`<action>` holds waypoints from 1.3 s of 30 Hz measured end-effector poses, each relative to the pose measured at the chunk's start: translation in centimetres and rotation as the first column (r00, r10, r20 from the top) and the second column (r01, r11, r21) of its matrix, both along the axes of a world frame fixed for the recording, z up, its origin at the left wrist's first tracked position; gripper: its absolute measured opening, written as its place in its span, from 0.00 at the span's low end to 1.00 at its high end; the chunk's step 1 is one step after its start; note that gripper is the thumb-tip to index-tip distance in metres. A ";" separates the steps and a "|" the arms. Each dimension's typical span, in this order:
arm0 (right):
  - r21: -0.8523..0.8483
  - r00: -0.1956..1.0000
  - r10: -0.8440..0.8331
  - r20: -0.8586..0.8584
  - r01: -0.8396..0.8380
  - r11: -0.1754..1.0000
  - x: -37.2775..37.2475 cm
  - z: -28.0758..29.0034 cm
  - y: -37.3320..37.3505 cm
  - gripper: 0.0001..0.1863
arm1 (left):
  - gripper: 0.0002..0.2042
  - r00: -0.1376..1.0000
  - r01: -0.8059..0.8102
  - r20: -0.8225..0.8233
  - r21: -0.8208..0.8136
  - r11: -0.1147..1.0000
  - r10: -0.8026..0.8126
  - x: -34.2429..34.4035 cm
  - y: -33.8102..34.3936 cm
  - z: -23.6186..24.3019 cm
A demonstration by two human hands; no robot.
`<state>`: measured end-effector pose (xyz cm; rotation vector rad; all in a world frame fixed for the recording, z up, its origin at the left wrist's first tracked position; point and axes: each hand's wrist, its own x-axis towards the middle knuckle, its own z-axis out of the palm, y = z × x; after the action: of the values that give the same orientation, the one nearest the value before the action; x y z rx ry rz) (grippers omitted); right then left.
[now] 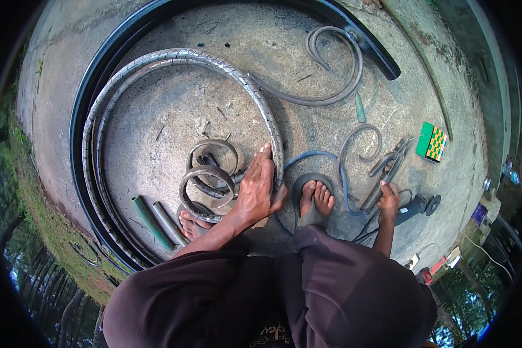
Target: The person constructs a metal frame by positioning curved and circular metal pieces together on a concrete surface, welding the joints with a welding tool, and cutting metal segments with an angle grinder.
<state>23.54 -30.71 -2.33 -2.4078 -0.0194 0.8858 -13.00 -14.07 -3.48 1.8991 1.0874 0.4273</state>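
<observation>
My left hand (257,184) is closed on the near right end of a long curved tyre strip (198,56), thumb on its outer side and fingers inside. The strip's dark tread catches the light, and it arcs round the left and back. Coiled rubber strips (207,171) lie just left of that hand. My right hand (388,202) is low on the right with its fingers curled in; what they hold is hidden. Beside its fingertips lies a dark ridged bar (372,197). Pincers (393,163) rest just beyond.
A larger black rubber hoop (81,110) surrounds the tyre strip. Thin grey rubber strips (325,101) curl at the back. An angle grinder (414,207) lies right of my right hand, below a green checkered box (432,142). Two tubes (151,223) lie by my left foot (192,225).
</observation>
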 end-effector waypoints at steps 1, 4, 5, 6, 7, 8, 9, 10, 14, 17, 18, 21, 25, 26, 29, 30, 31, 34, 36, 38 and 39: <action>0.034 0.999 0.037 -0.017 -0.036 0.999 0.6 -0.3 -0.2 0.17 | 0.46 1.000 0.001 0.007 -0.004 1.000 -0.001 0.1 0.0 -0.1; 0.159 0.991 0.072 -0.109 -0.054 0.986 2.0 0.4 -0.3 0.11 | 0.46 1.000 -0.005 0.015 -0.009 1.000 0.005 0.2 -0.1 -0.1; 0.206 0.993 0.079 -0.089 -0.060 0.977 1.3 1.3 0.8 0.10 | 0.46 1.000 -0.015 0.015 -0.005 1.000 0.015 0.2 0.0 -0.1; 0.246 0.994 0.082 -0.068 -0.063 0.967 0.2 2.4 1.8 0.09 | 0.46 1.000 -0.018 0.013 -0.002 1.000 0.018 0.2 0.0 0.0; 0.286 0.996 0.078 -0.047 -0.061 0.956 -1.2 3.1 2.6 0.09 | 0.46 1.000 -0.016 0.011 0.001 1.000 0.016 0.4 0.0 0.0; 0.408 0.985 0.110 0.131 -0.155 0.900 -3.2 3.5 3.4 0.09 | 0.46 1.000 -0.008 0.011 0.000 1.000 0.008 0.7 0.0 0.0; 0.416 0.976 0.157 0.149 -0.205 0.886 -5.3 4.6 4.8 0.10 | 0.45 1.000 -0.002 -0.003 -0.002 1.000 0.002 0.7 0.0 0.0; 0.423 0.965 0.204 0.162 -0.255 0.869 -7.4 6.4 6.6 0.11 | 0.45 1.000 0.002 -0.023 -0.006 1.000 -0.002 0.4 -0.1 0.1; 0.524 0.897 0.438 0.055 -0.399 0.752 -10.4 8.8 8.1 0.18 | 0.45 0.999 0.006 -0.039 -0.035 0.999 -0.007 -0.1 0.0 0.3; 0.458 0.832 0.552 0.062 -0.515 0.725 -13.7 10.9 10.4 0.24 | 0.45 1.000 0.004 -0.005 -0.069 0.998 -0.005 0.6 0.1 0.6; 0.329 0.766 0.609 0.206 -0.640 0.694 -14.4 10.4 10.5 0.26 | 0.45 1.000 -0.001 0.009 -0.092 0.996 0.002 0.6 0.1 0.8; 0.141 0.421 0.712 0.562 -0.897 0.419 -15.2 9.3 11.7 0.26 | 0.45 1.000 0.015 -0.009 -0.012 1.000 -0.015 0.4 0.4 0.5; 0.080 0.349 0.714 0.608 -0.921 0.382 -15.9 8.9 12.4 0.29 | 0.44 0.999 0.014 0.040 -0.090 0.996 -0.011 0.7 0.5 0.6; 0.078 0.353 0.704 0.616 -0.917 0.391 -16.2 8.6 12.7 0.29 | 0.44 0.999 0.010 0.039 -0.085 0.996 -0.007 0.5 0.5 0.5; 0.080 0.335 0.660 0.672 -0.919 0.386 -16.4 7.8 13.4 0.29 | 0.42 1.000 0.009 0.025 -0.105 0.994 -0.007 -0.1 0.3 0.1; 0.064 0.320 0.642 0.696 -0.919 0.389 -16.3 7.9 13.5 0.29 | 0.42 1.000 0.016 0.029 -0.117 0.993 -0.012 0.0 0.2 0.1; 0.055 0.313 0.653 0.689 -0.922 0.384 -16.4 8.0 13.6 0.29 | 0.42 0.999 0.021 0.030 -0.129 0.991 -0.017 0.0 0.2 0.0; 0.055 0.305 0.682 0.665 -0.930 0.363 -16.6 7.6 13.7 0.30 | 0.41 0.999 0.007 0.032 -0.134 0.991 -0.003 -0.4 0.0 -0.2; 0.046 0.295 0.697 0.654 -0.935 0.352 -16.3 7.9 13.5 0.31 | 0.40 0.999 0.029 0.035 -0.113 0.993 -0.025 0.1 0.3 0.1; 0.036 0.284 0.686 0.670 -0.935 0.351 -16.3 8.2 13.7 0.31 | 0.39 0.999 0.032 0.039 -0.091 0.995 -0.028 0.2 0.3 0.1; 0.036 0.279 0.681 0.677 -0.937 0.348 -16.3 8.2 13.7 0.31 | 0.39 0.999 0.025 0.043 -0.081 0.996 -0.022 0.2 0.2 0.0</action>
<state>7.24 -16.97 5.86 -1.9710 -1.7355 0.3899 -12.85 -13.84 -3.50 1.8222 1.0386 0.4019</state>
